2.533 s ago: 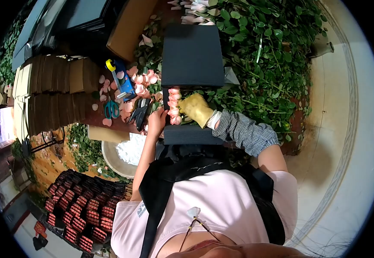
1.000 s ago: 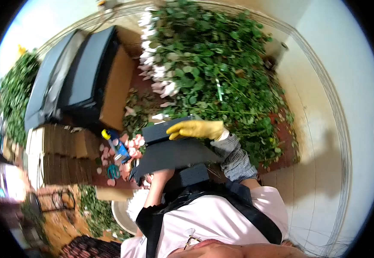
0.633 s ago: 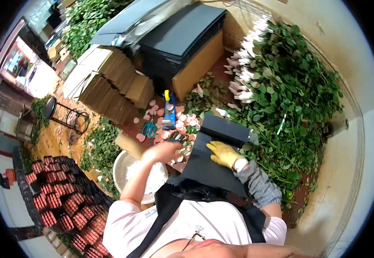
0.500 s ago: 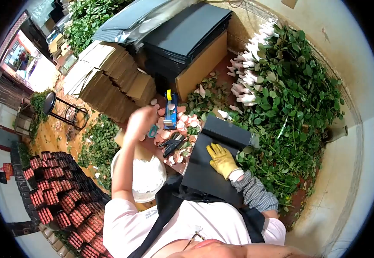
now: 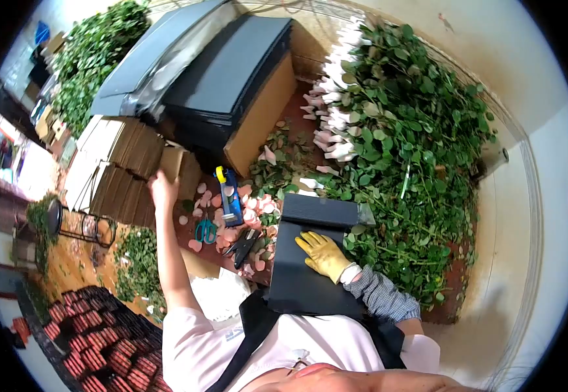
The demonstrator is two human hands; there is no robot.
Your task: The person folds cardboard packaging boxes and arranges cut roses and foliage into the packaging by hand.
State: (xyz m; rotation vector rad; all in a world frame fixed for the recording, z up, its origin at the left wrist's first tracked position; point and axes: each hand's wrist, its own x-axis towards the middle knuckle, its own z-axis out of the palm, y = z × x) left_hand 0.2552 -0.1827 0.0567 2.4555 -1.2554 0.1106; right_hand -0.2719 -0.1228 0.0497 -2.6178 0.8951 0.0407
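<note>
My bare left hand [image 5: 164,191] reaches out to the stacked cardboard sheets [image 5: 124,193]. Its fingertips, small and partly hidden, are apart at the edge of a brown cardboard piece [image 5: 170,163]. My right hand [image 5: 324,256], in a yellow glove, lies flat with spread fingers on a black corrugated sheet [image 5: 303,287] in front of my body. A raised black flap [image 5: 320,210] runs across that sheet's far end. Between my hands lie a blue tape dispenser [image 5: 230,199] with yellow tape, teal-handled scissors [image 5: 206,231] and a black stapler [image 5: 245,248], among pink petals [image 5: 252,212].
Leafy stems [image 5: 408,150] with white-wrapped heads [image 5: 333,98] pile up on the right by the wall. Dark sheets [image 5: 232,65] are stacked behind. A white-lined bin [image 5: 222,294] stands by my left arm. Pink-and-black bundles [image 5: 94,340] and a stool [image 5: 81,225] are at left.
My left hand has moved left and away from my body, from beside the tape dispenser to the cardboard stack. The view has shifted. My right hand stays flat on the black sheet.
</note>
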